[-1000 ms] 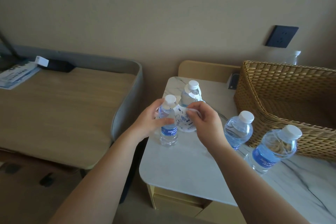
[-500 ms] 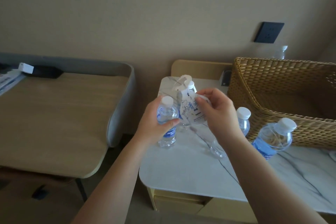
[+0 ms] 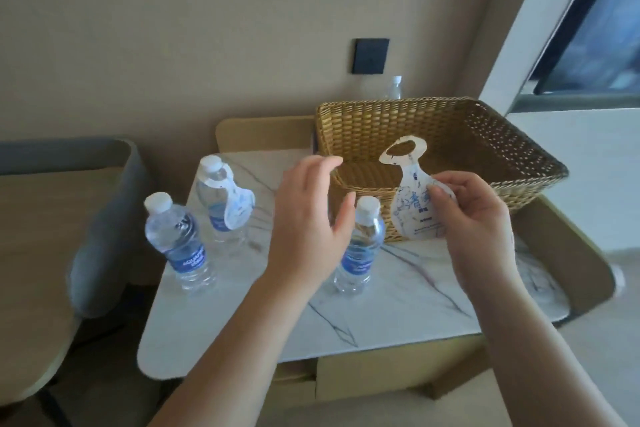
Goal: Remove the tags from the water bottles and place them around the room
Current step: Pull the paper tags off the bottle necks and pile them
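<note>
My right hand [image 3: 474, 218] pinches a white paper tag [image 3: 414, 198] with blue print and a round neck hole, held up in front of the wicker basket [image 3: 485, 135]. With fingers spread and nothing in it, my left hand [image 3: 308, 218] hovers over the marble table [image 3: 398, 305]. Three small clear water bottles with blue labels stand there: a bare one at the left [image 3: 176, 243], one behind it [image 3: 218, 198] still wearing a tag [image 3: 239, 211] on its neck, and one [image 3: 360, 246] just right of my left hand.
A wooden desk with a grey padded edge [image 3: 104, 218] stands to the left. Behind the basket stands another bottle [image 3: 394, 87] below a dark wall socket [image 3: 370, 55]. A window is at the upper right.
My right hand has lifted the tag clear of the bottles and carried it right, toward the basket. My left hand has let go of the bottle and opened. The view swung right.
</note>
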